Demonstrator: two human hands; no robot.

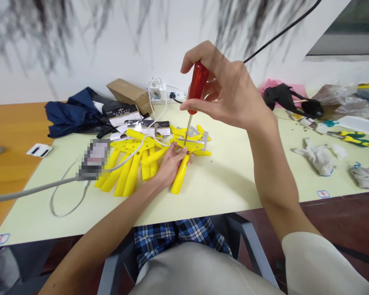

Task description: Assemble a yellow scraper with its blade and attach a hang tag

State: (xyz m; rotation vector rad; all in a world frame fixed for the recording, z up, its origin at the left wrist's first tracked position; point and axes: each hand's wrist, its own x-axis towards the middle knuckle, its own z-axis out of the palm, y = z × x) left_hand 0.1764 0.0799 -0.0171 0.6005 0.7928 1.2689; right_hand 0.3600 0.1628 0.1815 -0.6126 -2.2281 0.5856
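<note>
My right hand [217, 88] is wrapped round the red handle of a screwdriver [198, 84], its thin shaft pointing down. The tip meets a yellow tool with a metal blade plate [194, 144]. Low on the table, my left hand [171, 164] pinches that yellow tool, whose handle [180, 174] points toward me. Several yellow handles [130, 172] lie fanned out to the left of my left hand. More yellow pieces with metal plates sit just behind the tool.
A cardboard box [130, 94], a dark blue cloth [72, 112] and printed packets lie at the back left. White cables [123, 164] cross the left side. Green-yellow pliers [353, 137], crumpled gloves [316, 157] and a black strap item [283, 98] lie right.
</note>
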